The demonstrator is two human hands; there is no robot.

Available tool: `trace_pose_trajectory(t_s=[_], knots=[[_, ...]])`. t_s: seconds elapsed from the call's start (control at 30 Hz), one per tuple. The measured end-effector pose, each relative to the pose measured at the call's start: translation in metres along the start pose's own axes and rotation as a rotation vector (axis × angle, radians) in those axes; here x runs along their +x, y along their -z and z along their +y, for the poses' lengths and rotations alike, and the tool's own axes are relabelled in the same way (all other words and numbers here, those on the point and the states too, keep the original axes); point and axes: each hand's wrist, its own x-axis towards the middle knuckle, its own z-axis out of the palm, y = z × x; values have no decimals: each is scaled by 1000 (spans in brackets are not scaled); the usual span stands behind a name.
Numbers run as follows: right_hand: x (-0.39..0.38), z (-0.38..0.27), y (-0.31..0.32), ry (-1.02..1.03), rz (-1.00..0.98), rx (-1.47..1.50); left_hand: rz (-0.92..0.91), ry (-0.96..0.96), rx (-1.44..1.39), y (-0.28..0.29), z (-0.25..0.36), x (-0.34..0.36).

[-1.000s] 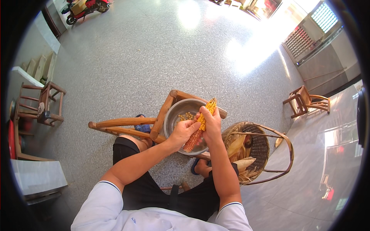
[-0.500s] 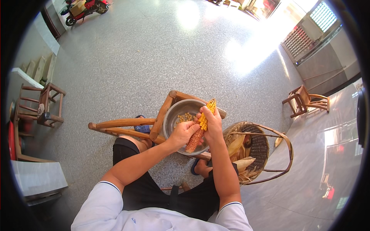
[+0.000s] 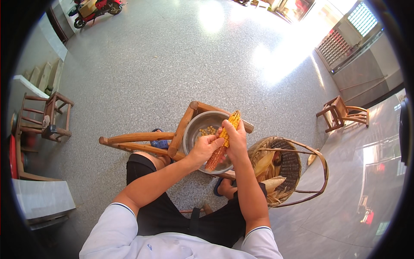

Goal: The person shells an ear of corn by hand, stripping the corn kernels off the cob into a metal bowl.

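An ear of corn is held at a slant over a round metal basin. Its upper part still carries yellow kernels, while the lower end is bare and reddish. My right hand wraps round the kernelled part from the right. From the left, my left hand is closed against the middle of the ear, its thumb pressing where kernels meet bare cob; its fingertips are partly hidden. Loose yellow kernels lie in the bottom of the basin, which rests on a wooden chair turned on its side.
A woven basket with a tall handle stands at my right knee, holding corn husks. Small wooden chairs stand at the far left and right. A red scooter is parked at the back left, near steps.
Both hands and the ear of corn have shifted very slightly to the left, the bare end tipping a little further that way. Both hands keep their hold.
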Motion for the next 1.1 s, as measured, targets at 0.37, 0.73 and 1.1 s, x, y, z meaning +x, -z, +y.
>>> trace_pose_trajectory(t_s=[0.37,0.73,1.1], knots=[[2,0,4,17,-26,9,-43,-28,-12,3,-4,0],[1,-3,5,13,-66,62,-3,12,-76,0,-3,1],[-2,1,-4,61,-37,-106,35,21,-8,0,0,0]])
